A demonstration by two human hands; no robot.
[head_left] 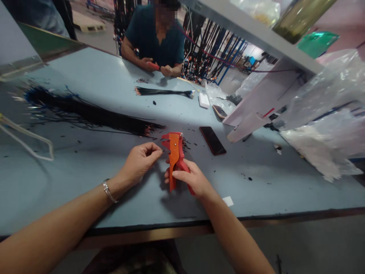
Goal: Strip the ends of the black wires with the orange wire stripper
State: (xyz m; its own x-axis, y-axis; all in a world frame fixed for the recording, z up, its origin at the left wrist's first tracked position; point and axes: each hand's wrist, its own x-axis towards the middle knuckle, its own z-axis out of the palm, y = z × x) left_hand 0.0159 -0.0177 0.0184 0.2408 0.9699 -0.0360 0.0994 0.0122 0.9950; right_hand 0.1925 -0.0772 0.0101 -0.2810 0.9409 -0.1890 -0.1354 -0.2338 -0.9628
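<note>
Gripping the red-and-orange hand tool (175, 152) by its handles, the right hand (196, 180) is closed round it above the blue-grey table (128, 209), with a small white piece (228, 201) on the near side. The tool's long axis runs away from the wearer, handle ends nearest, head farthest, its red jaws pointing left. Whether it bears lettering cannot be told. Just left of it, the left hand (142, 161) makes a narrow pinch, thumb and forefinger together; a tiny dark tip shows there, too small to identify. A silver bangle (109, 191) rings that wrist.

Beyond the hands, dark scraps (185, 144) lie near the tool's head, and a dark phone (212, 140) lies to the right. A large bundle of black wires (94, 112) stretches across the left. Farther off rest a smaller wire bundle (164, 91) and a white box (203, 100). Across the table, a person (156, 38) holds a red object (154, 66) before hanging cables (211, 45).
</note>
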